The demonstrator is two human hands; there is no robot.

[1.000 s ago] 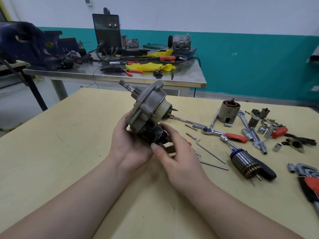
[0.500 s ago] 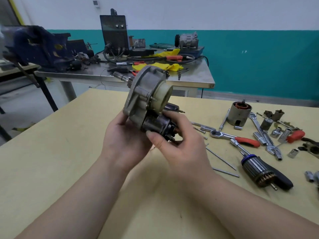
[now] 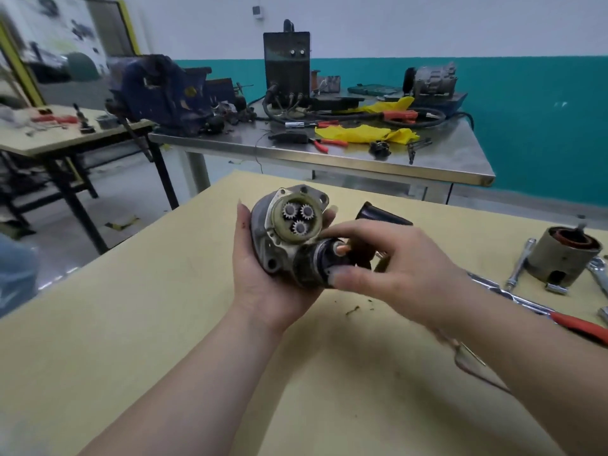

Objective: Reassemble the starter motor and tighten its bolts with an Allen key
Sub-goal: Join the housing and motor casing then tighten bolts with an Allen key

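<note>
My left hand [image 3: 260, 278] cradles the starter motor's grey nose housing [image 3: 279, 238] from below, above the yellow table [image 3: 131, 324]. The housing's open face is turned toward me and shows three small planet gears [image 3: 298, 218] in a pale ring. My right hand [image 3: 388, 261] grips the dark solenoid [image 3: 324, 263] on the housing's lower right, thumb under it and fingers on its end. The grey field housing [image 3: 559, 258] stands upright on the table at the right. A black cap-like part [image 3: 378, 215] lies behind my right hand.
A ratchet with a red handle [image 3: 579, 324] and chrome wrenches [image 3: 519, 264] lie at the right. Thin long bolts [image 3: 470, 357] show blurred under my right forearm. A steel bench [image 3: 329, 156] with a blue vise [image 3: 161, 93], a welder and yellow gloves stands behind.
The housing has been turned so its gear face points at me instead of to the right. My view has swung left, and most tools on the right have left the frame.
</note>
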